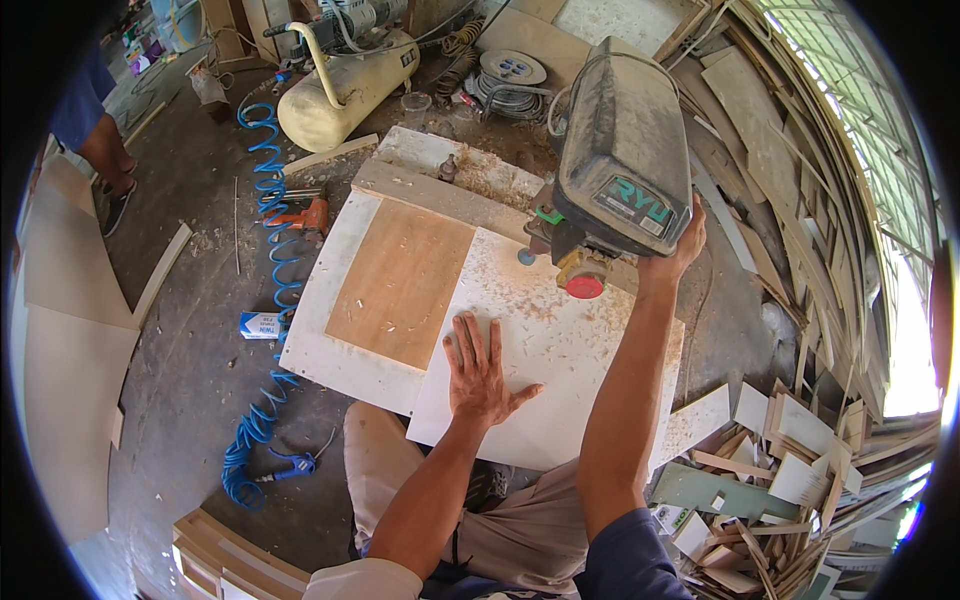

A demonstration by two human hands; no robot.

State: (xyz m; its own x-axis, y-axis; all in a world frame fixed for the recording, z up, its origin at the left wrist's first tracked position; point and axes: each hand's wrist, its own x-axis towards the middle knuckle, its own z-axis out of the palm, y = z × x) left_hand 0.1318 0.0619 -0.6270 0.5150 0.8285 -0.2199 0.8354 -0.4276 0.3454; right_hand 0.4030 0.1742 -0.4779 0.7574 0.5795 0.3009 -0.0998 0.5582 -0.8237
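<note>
Bare forearms (425, 500) reach forward: left hand (478, 378) spread flat on a white board (568, 372) partly beneath a drill press (622, 150), right hand (685, 243) at its right side, grip hidden. Steady left-hand pressure, fingers well clear, should serve best.

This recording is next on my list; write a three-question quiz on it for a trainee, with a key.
1. Which hand lies flat on the white board? A: left. B: right. C: neither.
2. True or false: the right hand is resting on the brown panel.
3. Fill in the colour: the coiled hose to the left of the white board is ____.

Key: 1: A, the left hand. 2: False; the right hand is at the side of the machine head. 3: blue.
</note>
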